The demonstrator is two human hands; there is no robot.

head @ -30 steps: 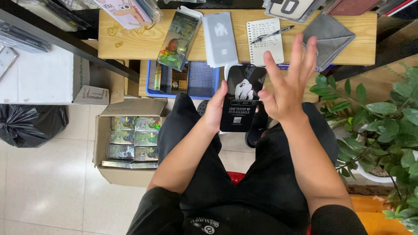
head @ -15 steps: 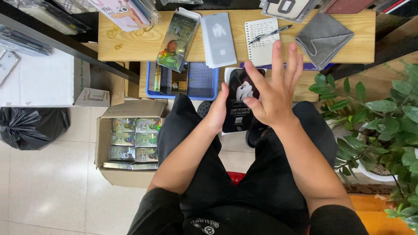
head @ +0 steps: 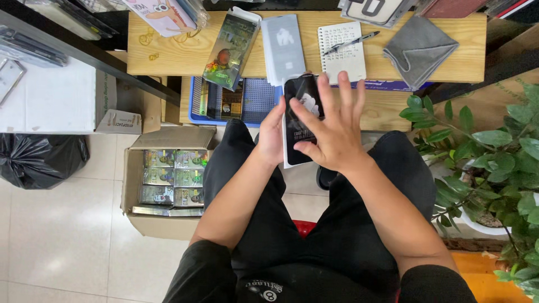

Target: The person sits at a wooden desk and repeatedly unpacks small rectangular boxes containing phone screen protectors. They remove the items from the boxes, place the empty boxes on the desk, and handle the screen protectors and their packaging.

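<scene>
Above lap: left hand (head: 273, 137) grips black package (head: 300, 106), right hand (head: 331, 132) splayed over.

Black flat package (head: 301, 120) in hands; green package (head: 231, 50), grey-white packet (head: 283, 47) on desk

Flat black package (head: 300, 120) (white print), upright between hands, above lap.

Bright, even daylight; soft shadows, sharp focus, slight edge distortion.
</scene>
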